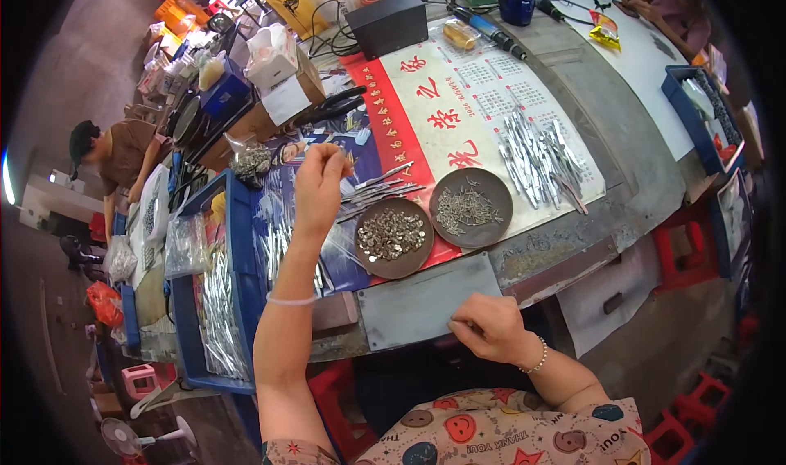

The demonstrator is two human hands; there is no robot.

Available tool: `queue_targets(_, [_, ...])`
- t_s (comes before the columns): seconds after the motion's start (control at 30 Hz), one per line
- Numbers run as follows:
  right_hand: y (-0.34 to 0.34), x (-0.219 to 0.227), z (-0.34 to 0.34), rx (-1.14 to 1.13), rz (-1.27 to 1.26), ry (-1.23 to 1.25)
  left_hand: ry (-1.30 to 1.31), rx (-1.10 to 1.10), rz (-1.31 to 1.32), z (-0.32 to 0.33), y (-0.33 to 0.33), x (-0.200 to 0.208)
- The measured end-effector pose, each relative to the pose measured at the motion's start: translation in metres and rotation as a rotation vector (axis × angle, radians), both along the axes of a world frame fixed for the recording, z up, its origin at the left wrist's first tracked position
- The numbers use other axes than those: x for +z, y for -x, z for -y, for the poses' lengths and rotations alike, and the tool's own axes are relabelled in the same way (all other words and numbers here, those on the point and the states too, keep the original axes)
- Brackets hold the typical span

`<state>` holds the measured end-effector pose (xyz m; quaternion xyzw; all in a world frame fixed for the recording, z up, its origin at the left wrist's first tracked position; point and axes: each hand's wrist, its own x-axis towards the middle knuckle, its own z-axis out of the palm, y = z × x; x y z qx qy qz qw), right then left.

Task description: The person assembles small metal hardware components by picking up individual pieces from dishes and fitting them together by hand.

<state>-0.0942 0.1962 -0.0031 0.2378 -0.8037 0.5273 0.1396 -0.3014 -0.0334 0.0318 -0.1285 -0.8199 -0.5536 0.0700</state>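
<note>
Curled inward, the fingertips of the left hand (321, 183) sit close together, but I cannot tell from here whether they pinch anything. I have the right hand (497, 331) loosely folded too, thumb near forefinger, over the edge of a grey plate (422, 301); I can't make out whether something small is between them.

Between the hands I see two round dark dishes, side by side. The nearer dish (407, 269) is heaped with small, shiny silver discs (391, 232), mostly toward its middle. The farther dish (492, 232), to its right, carries a loose scatter of thin pins (467, 209), with bare base showing around them.

Left of the left forearm I have a deep blue tray (243, 293) with a bundle of long silver strips (221, 322) lying lengthwise inside, and a clear plastic bag (187, 246) resting at its far part. Just beyond that tray, a knotted bag (250, 160) bulges with small dark metal bits.

More strips lie loose on the table, around the left hand and on the calendar sheet (458, 137) to the right of the dishes. At far right, a blue bin (673, 88) holds dark parts.
</note>
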Motion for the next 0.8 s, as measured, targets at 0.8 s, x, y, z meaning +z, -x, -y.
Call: queue_targets(0.8, [0.022,0.088,0.033,0.369,0.555,0.175,-1.527,-0.482,0.890,-0.016,-0.235,0.002])
